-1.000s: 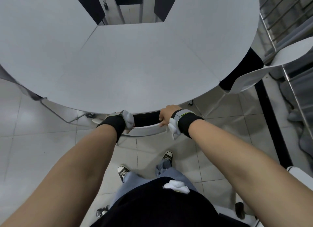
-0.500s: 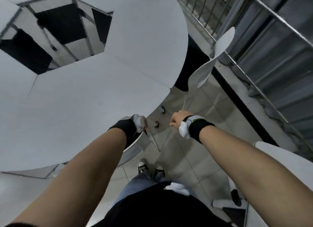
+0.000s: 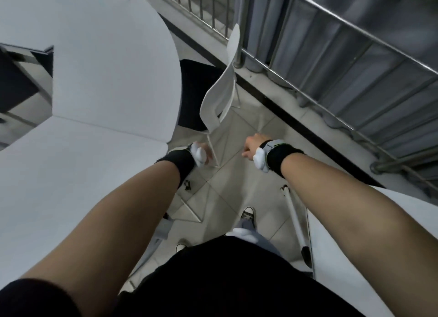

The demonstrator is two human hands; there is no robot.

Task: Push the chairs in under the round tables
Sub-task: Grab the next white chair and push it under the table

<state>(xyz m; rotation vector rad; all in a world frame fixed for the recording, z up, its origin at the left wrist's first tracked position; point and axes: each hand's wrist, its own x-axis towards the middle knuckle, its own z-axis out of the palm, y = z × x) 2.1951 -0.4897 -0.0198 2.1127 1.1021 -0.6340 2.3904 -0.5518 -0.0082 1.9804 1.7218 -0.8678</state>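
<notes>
White plastic forms the back of a chair [image 3: 221,98] that stands ahead of a person's outstretched arms, its dark seat partly tucked beneath the rim of a pale grey round table [image 3: 99,84] on the left. Both hands reach forward over a tiled floor [image 3: 227,186], and neither touches the chair. The left hand [image 3: 205,153] hovers just off the table's edge, near the foot of the chair's thin white front leg; it is largely hidden behind a black wristband and a white device strapped at the wrist, so its grip cannot be told. The right hand [image 3: 251,145] is loosely curled with the fingers drawn in, holding nothing, and hangs in open air to the right of the chair, below and apart from its backrest. A metal railing [image 3: 331,39] runs diagonally beyond the chair, whose backrest leans close to it. A second pale table [image 3: 355,257] shows at lower right under the right forearm. Sneakers [image 3: 248,213] and grey trousers are visible on the floor between the arms.
</notes>
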